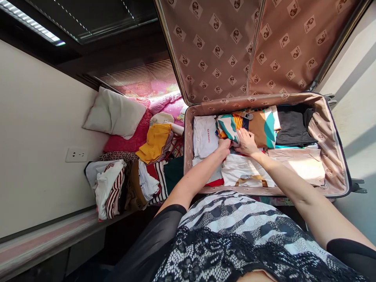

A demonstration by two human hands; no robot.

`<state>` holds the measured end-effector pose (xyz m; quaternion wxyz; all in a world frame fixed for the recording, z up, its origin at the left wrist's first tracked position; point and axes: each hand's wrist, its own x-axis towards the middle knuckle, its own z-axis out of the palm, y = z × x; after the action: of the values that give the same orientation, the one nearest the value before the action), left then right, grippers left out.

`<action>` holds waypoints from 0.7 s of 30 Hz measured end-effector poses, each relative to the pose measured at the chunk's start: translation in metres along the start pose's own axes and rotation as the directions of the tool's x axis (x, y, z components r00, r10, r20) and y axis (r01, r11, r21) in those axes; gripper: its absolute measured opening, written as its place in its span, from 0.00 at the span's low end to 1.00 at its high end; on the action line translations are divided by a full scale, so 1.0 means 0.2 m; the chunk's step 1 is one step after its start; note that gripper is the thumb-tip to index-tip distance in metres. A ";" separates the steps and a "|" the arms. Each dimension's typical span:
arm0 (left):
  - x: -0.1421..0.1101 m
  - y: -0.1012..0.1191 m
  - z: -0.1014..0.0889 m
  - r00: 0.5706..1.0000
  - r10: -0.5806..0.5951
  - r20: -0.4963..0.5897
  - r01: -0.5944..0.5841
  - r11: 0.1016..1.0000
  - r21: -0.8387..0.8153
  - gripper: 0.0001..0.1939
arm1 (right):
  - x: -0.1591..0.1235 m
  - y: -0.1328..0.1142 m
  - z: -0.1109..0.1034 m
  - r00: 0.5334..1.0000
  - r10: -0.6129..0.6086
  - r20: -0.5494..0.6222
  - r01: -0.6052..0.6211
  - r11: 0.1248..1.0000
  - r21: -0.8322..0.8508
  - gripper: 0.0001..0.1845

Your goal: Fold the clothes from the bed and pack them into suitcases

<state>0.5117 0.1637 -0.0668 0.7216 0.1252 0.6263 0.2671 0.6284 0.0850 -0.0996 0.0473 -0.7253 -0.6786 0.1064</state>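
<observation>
An open suitcase [337, 164] with patterned brown lining lies on the bed, full of folded clothes. Both my hands meet over its middle. My left hand [224, 145] is closed on the lower edge of a teal, white and orange patterned garment [229, 127]. My right hand [246, 141] presses on the same garment beside it, fingers curled over the cloth. A folded white shirt [205, 137] lies to the left of the garment. White folded clothes [243, 172] lie under my wrists. A black garment [293, 125] and a pale pink one [305, 162] fill the right side.
The raised suitcase lid [235, 47] stands behind. Left of the case lie loose clothes: a yellow garment [154, 143], striped red-and-white pieces [110, 188], a white pillow [114, 113] and pink bedding [164, 103]. A wall with a socket [76, 154] runs along the left.
</observation>
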 end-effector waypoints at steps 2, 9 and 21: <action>-0.02 0.03 0.03 0.995 0.018 0.102 -0.017 1.000 -0.013 0.14 | 0.04 -0.01 0.00 0.993 0.112 -0.041 -0.108 0.990 0.091 0.42; -0.04 0.23 -0.21 0.952 -0.006 0.306 -0.006 0.999 0.036 0.07 | 0.20 0.15 -0.16 0.824 0.565 -0.025 -0.428 0.652 0.626 0.25; -0.21 0.32 -0.57 0.886 0.250 0.390 -0.281 0.959 0.024 0.16 | 0.21 0.09 -0.65 0.750 0.635 0.186 -0.225 -0.021 0.974 0.14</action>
<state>0.3826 0.1759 -0.0191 0.7809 0.2883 0.4604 0.3085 0.6763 0.1353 0.0201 0.5721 -0.6948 -0.1577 0.4063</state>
